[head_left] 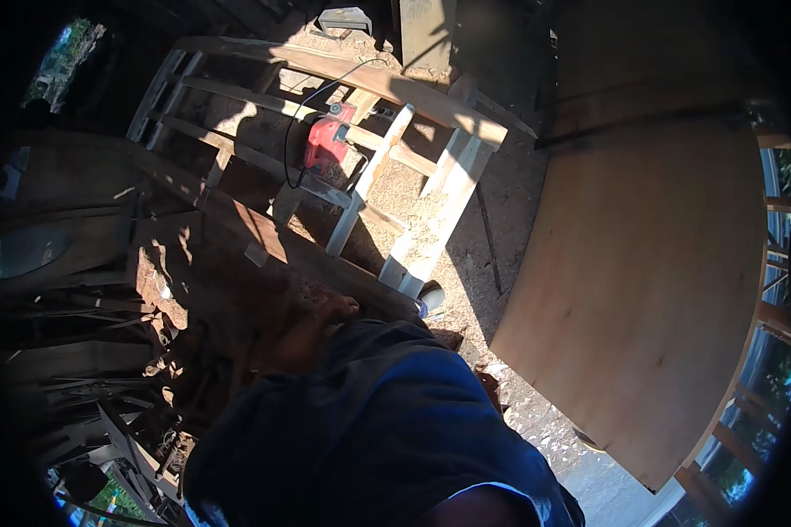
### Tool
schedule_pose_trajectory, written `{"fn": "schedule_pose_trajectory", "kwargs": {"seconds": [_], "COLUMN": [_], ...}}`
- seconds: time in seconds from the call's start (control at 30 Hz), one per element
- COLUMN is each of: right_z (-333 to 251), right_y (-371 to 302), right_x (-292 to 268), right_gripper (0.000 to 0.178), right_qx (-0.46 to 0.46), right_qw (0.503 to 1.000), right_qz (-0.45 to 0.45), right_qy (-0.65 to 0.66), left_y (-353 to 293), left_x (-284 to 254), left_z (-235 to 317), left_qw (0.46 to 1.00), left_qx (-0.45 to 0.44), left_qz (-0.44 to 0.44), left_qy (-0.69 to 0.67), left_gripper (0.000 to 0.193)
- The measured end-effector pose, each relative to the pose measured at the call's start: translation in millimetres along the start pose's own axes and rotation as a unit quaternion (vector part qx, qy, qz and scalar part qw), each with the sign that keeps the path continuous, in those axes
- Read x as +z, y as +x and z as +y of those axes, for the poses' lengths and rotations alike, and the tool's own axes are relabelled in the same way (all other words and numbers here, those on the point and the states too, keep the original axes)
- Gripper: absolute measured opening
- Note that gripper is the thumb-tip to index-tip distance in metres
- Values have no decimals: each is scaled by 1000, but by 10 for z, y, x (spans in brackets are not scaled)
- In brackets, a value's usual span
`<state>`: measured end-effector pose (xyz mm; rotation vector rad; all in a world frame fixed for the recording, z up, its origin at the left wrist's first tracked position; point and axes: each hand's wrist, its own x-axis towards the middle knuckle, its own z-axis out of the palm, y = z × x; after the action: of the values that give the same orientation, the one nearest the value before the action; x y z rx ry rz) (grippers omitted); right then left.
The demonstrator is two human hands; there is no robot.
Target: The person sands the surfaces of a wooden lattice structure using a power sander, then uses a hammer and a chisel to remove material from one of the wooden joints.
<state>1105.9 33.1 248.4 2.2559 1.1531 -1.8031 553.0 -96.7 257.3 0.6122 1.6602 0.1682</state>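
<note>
Neither my left hand nor my right hand shows; my dark blue clothing point(387, 413) fills the lower middle. Beyond it a wooden frame point(453, 220) of long side boards and crosspieces lies on the ground, partly in sun. A red power tool point(325, 145) rests on its inner slats, with no hand on it; its exact kind is unclear. From the tool a black cord point(288, 145) curves toward the far board. A short pale board point(371, 180) lies across the slats beside the tool. The brown shape at the frame's near side point(316, 321) looks like a bare foot in shadow.
A large plywood sheet point(642, 281) stands along the right. Wood shavings point(395, 189) cover the ground inside the frame. Scrap wood and debris point(123, 386) are heaped at the left, mostly in shadow. A whitish round object point(431, 296) sits by the frame's near corner.
</note>
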Motion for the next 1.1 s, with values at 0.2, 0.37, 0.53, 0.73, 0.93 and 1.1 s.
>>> {"fn": "schedule_pose_trajectory", "kwargs": {"seconds": [0.2, 0.37, 0.53, 0.73, 0.93, 1.1], "right_z": [-658, -1006, -1485, -2118, -2185, -3450], "right_y": [-45, 399, 1219, 1430, 1860, 2541], "right_x": [-207, -580, -1360, -1564, -2053, -2014], "right_gripper": [39, 40, 40, 39, 38, 46], "right_qx": [-178, -75, -34, 49, 43, -204], "right_qw": [931, 987, 984, 990, 938, 876], "right_qz": [44, -12, -66, -126, -193, -151], "right_qy": [-316, -140, -164, -48, -285, -410], "left_y": [476, 321, 250, 181, 298, 387], "left_x": [424, 447, 596, 1612, 1198, 1349], "left_z": [-582, -906, -14, 743, 2372, 2287], "left_qw": [993, 992, 943, 946, 989, 953], "left_qx": [56, 92, 200, 194, 85, -50], "left_qz": [-104, -33, 52, 95, 123, 189], "left_qy": [6, 78, 262, 241, 10, -230], "left_gripper": [37, 39, 30, 23, 29, 40]}}
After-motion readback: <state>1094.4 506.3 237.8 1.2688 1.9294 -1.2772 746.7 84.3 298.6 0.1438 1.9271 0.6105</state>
